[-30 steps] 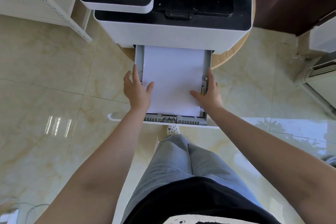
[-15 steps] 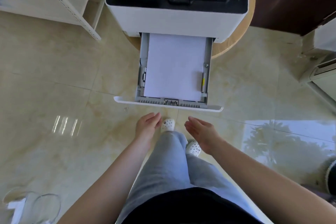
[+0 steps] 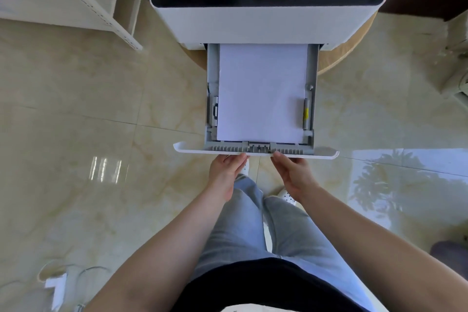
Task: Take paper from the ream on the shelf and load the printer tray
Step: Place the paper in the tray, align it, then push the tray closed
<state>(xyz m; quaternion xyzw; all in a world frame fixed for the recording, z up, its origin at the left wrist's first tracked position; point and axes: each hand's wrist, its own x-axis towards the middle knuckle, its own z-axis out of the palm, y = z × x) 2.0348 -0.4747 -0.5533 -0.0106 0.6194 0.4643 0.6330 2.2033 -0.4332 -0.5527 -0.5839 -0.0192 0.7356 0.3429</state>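
The tray (image 3: 255, 151) stood pulled out of the printer (image 3: 266, 15), paper (image 3: 262, 94) lying flat inside; the left hand (image 3: 225, 172) and right hand (image 3: 293, 175), both open and empty, touched its front edge.

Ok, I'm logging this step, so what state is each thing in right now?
Printer tray: pulled out, open.
Paper: lying flat in the tray.
Left hand: empty, fingertips at the tray's front edge.
Right hand: empty, fingertips at the tray's front edge.
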